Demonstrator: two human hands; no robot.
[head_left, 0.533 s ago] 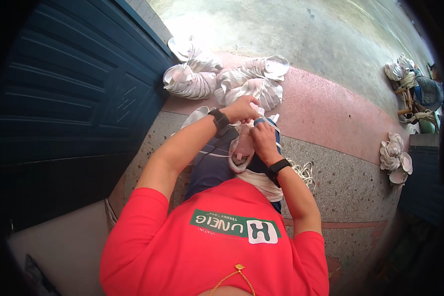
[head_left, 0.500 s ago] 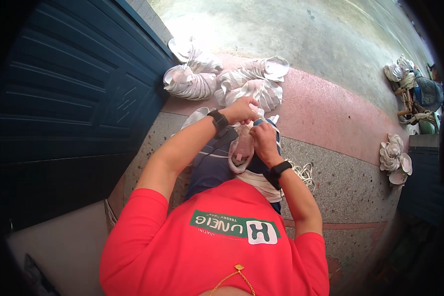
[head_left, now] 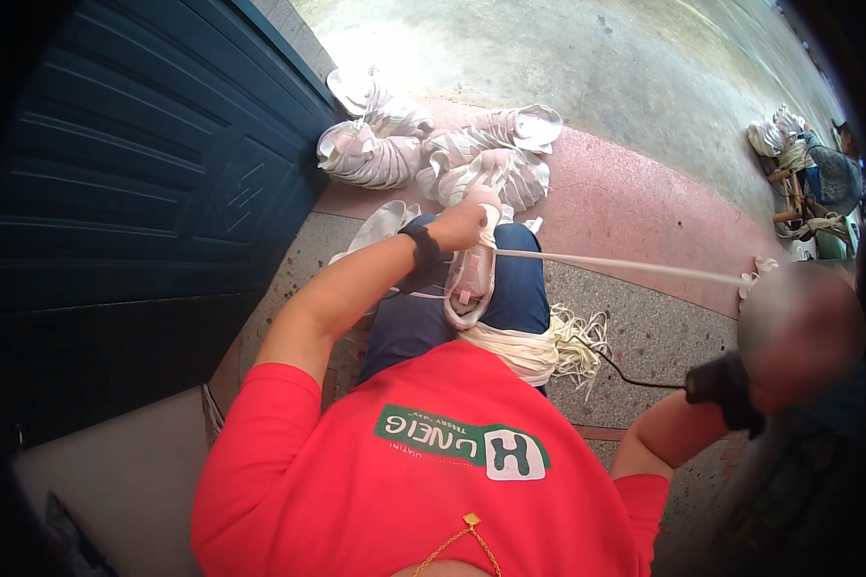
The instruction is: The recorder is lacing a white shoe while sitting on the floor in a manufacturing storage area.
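Observation:
A pale pink and white shoe (head_left: 471, 279) lies lengthwise between my thighs, its heel opening toward me. My left hand (head_left: 460, 227) is closed around its front part. From the lacing a white shoelace (head_left: 625, 266) runs taut to the far right. My right hand (head_left: 801, 337) is out there at the lace's end, badly blurred, with single fingers indistinct; the tight lace shows that it grips it. A bundle of loose cream laces (head_left: 579, 351) hangs by my right thigh.
Strung piles of pale shoe uppers (head_left: 370, 154) lie ahead, beside a dark blue door (head_left: 164, 173) on my left. More uppers (head_left: 380, 229) rest by my left knee. At the far right stand a chair with a blue back (head_left: 837, 183) and further bundles. A black cord (head_left: 635, 382) hangs from my right wrist.
My right hand has swept from the shoe far out to the right, drawing the shoelace straight. My left hand has shifted slightly nearer and closed over the shoe's front.

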